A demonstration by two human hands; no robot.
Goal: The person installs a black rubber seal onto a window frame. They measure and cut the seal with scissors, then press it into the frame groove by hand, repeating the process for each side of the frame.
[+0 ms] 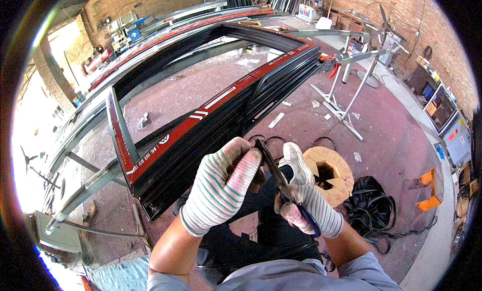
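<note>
While the left hand (218,188) pinches near the upper end of a dark strip (272,168), thumb and forefinger pressed together, its remaining fingers curl beneath and are partly hidden. Long and narrow, the strip slants across the gap between the two hands, above the person's lap. Its long axis runs from upper left to lower right; the upper end points away from the body and slightly left, toward the large black frame (173,173), and the lower end reaches the right hand (317,210). That hand's fingers are bent around a dark blue handle (308,219), which slopes down and to the right roughly in line with the strip. Whether handle and strip belong to one piece cannot be told. Both hands wear striped knit gloves.

To the left of the strip, the frame lies on metal supports, a red band (211,112) along its face. Just beyond the right hand are a white shoe (299,165) and a cardboard ring (341,186), with tangled black strips (371,200) beside the ring on the reddish floor (396,133).
</note>
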